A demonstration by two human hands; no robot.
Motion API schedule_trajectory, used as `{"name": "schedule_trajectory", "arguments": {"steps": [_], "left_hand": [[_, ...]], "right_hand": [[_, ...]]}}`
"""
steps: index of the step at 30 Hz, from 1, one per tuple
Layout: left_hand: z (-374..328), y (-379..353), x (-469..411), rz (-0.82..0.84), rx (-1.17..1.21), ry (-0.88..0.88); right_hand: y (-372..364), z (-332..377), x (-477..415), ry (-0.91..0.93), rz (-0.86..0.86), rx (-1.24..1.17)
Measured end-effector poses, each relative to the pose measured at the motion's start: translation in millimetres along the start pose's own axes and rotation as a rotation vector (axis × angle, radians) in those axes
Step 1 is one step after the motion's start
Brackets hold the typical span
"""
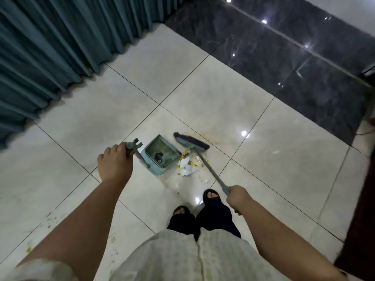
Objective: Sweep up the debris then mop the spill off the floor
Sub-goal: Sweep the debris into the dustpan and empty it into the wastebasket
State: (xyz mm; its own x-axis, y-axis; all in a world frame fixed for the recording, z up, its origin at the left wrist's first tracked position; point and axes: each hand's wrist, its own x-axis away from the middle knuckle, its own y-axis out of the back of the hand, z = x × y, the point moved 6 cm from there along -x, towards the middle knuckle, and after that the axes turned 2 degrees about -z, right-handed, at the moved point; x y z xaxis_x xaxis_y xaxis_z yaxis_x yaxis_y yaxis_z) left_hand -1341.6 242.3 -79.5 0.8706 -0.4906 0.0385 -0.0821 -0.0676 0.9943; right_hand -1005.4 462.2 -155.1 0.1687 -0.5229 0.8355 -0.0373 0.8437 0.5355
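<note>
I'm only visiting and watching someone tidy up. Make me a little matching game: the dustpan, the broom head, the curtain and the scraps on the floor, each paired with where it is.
Things:
1. dustpan
2. broom head
3. curtain
4. scraps

Places:
A. hanging along the left, down to the tiles
B. at the end of the stick gripped by the right hand
C. on the pale floor just right of the pan, by the broom
D. on the floor, its handle gripped by the left hand

Pairs: 1-D, 2-B, 3-A, 4-C.
</note>
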Motion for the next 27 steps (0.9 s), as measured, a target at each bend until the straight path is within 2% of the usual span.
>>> {"name": "schedule_trajectory", "arguments": {"steps": [7,12,15,19,22,27], "left_hand": [[5,2,40,0.022,0.036,0.042],[4,4,78,-0.002,0.046,0.094],[1,4,107,-0.02,0.048,0.158],[-8,5,144,-0.055,0.013,0.264],[-20,5,169,-0.068,-0.016,0.318],[-35,3,208,-0.069,-0.039,0.342]], "right_hand": [[26,-36,27,-0.037,-0.091,-0.246],[65,-38,3,-0.057,-0.206,-0.314],[78,-46,-17,-0.077,-0.184,-0.326],[69,-63,-41,-0.069,-0.082,-0.26],[50,-70,-49,0.023,-0.033,-0.161],[24,-77,-22,0.118,0.05,0.045]]}}
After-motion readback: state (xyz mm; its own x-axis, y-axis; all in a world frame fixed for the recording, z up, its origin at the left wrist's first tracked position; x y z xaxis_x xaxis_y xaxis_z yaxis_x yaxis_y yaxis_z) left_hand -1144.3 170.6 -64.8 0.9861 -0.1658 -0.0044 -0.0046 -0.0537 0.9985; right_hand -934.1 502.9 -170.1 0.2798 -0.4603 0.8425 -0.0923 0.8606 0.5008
